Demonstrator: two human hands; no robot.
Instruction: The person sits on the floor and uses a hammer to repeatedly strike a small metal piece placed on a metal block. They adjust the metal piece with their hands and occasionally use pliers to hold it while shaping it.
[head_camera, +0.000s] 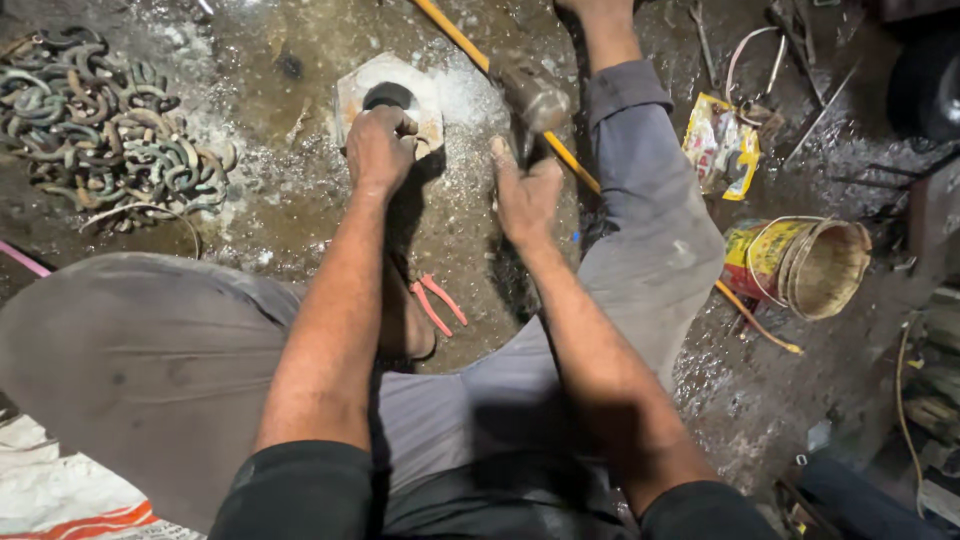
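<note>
The person sits low on a wet, grit-strewn workshop floor (300, 200), knees spread, both arms stretched forward. The left hand (380, 148) is closed around a dark round metal piece (389, 96), holding it down on a pale, worn block of stone or metal (428, 100) that lies on the floor just ahead. The right hand (526, 195) is wrapped tightly round the handle of a heavy steel-headed hammer (535, 98), whose head hangs just to the right of the block, above it and blurred.

To the far left lies a big heap of curved greenish-grey metal hooks or links (105, 125), piled loosely on one another. Judging by that heap, a good many pieces of this kind are on hand; whether they are finished or waiting I cannot tell. The piece under the left hand looks to be mid-working, with the hammer not touching it at this instant, so the striking seems only partly done.

Between the knees, near the body, lie red-handled pliers (438, 303). A long yellow rod (470, 50) runs diagonally under the right leg. On the right a tipped yellow-and-red bucket (800, 262) rests on its side, with a crumpled yellow wrapper (720, 150) beyond it.
</note>
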